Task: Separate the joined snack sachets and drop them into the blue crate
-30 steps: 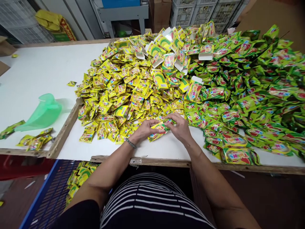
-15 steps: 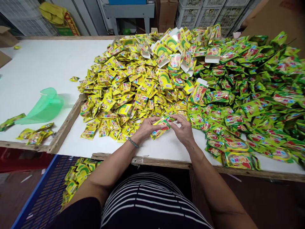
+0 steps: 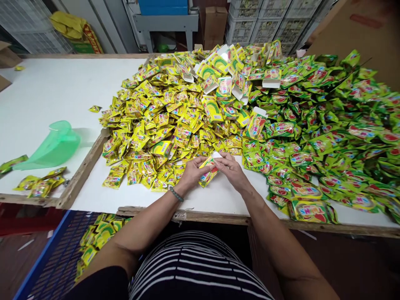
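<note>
Between my two hands is a small yellow printed carton [image 3: 207, 176], tilted, with a white flap standing up at its top end. My left hand [image 3: 193, 171] grips its left side, thumb in front. On the upper right, the fingers of my right hand [image 3: 230, 168] pinch the carton near the flap. Whether anything is inside the carton cannot be seen. Just beyond my hands lies a heap of small yellow sachets [image 3: 162, 121]. Green sachets [image 3: 312, 141] are piled to the right. Several open cartons [image 3: 225, 86] rest on top of the heap.
A green plastic scoop [image 3: 54, 146] lies on the white table [image 3: 71, 83] at left, past a wooden strip [image 3: 84, 171]. Below the table's front edge, a blue crate [image 3: 50, 254] holds yellow cartons. White crates [image 3: 242, 29] and a cardboard sheet [image 3: 359, 37] stand behind.
The carton's white flap now shows upright at its top, where a green sachet-like piece showed between my fingers before. My right hand has shifted slightly left. The whole view has moved a little.
</note>
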The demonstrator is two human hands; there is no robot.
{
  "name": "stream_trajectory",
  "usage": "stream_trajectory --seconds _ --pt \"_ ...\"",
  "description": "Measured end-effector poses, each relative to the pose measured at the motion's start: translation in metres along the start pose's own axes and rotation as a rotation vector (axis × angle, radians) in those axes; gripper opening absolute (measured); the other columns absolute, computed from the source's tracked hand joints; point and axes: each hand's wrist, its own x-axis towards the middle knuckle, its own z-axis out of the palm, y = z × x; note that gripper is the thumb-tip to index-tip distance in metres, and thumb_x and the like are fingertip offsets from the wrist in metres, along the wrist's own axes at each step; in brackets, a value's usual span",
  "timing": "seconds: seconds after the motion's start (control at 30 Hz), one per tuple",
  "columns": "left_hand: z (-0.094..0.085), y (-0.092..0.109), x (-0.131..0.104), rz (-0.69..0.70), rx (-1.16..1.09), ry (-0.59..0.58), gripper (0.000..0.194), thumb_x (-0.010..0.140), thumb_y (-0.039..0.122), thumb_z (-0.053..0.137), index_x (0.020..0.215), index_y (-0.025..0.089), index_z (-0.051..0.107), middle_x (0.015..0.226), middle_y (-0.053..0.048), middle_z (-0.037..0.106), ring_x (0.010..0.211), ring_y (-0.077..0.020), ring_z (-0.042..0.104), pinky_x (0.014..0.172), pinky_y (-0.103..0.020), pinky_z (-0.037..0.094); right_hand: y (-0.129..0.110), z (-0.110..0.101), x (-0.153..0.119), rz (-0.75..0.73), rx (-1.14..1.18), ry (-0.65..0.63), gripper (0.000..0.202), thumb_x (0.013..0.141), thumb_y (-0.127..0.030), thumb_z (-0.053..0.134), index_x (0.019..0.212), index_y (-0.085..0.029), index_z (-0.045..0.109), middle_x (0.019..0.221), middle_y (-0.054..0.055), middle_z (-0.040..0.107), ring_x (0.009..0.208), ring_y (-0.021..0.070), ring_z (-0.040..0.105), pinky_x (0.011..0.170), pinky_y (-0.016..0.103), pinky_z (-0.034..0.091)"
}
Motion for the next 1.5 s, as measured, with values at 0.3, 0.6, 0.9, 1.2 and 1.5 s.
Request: stream_trajectory --seconds 0.3,0.6,0.9,1.2,1.5 --pt "0.002 0.012 -0.007 0.261 0.215 -0.061 0.048 0.077 0.041 0.07 0.117 0.02 0.054 0.116 -0.008 0.064 0.108 -0.0186 0.06 0.091 -0.027 0.046 -0.01 0.014 -0.005 0.133 0.466 0.195 0.043 0.066 -0.043 0.078 0.1 -0.024 0.06 0.081 0.0 0.068 0.077 0.0166 0.066 0.076 0.035 0.056" --pt "0.002 0.011 -0.009 0.191 0.135 0.001 0.043 0.074 0.04 0.072 0.106 0.021 0.05 0.09 -0.001 0.062 0.083 -0.0144 0.06 0.074 -0.024 0.047 -0.006 0.02 -0.012 0.163 0.425 0.122 0.032 0.073 -0.044 0.073 0.098 -0.023 0.069 0.09 0.001 0.072 0.08 0.0174 0.066 0.078 0.036 0.057" --pt "0.0 0.018 -0.008 0.088 0.085 -0.065 0.049 0.071 0.042 0.075 0.106 0.021 0.049 0.08 0.002 0.064 0.068 -0.0117 0.06 0.063 -0.022 0.045 -0.003 0.009 -0.009 0.124 0.366 0.094 0.04 0.076 -0.044 0.071 0.11 -0.025 0.063 0.083 0.001 0.071 0.077 0.0184 0.066 0.079 0.037 0.055" --pt "-0.002 0.013 -0.01 0.026 0.098 0.068 0.055 0.058 0.039 0.084 0.1 0.017 0.054 0.057 0.007 0.058 0.046 -0.0053 0.048 0.048 -0.017 0.035 -0.005 0.006 -0.007 0.102 0.371 0.032 0.022 0.072 -0.043 0.076 0.073 -0.022 0.07 0.077 0.001 0.07 0.078 0.0178 0.065 0.079 0.036 0.054" --pt "0.002 0.018 -0.009 -0.002 0.07 0.005 0.057 0.057 0.038 0.085 0.103 0.013 0.064 0.068 0.0 0.067 0.056 -0.0098 0.059 0.056 -0.021 0.046 -0.004 0.01 -0.009 0.263 0.445 0.21 0.027 0.065 -0.045 0.08 0.073 -0.02 0.073 0.069 0.001 0.072 0.065 0.0166 0.064 0.073 0.036 0.054"
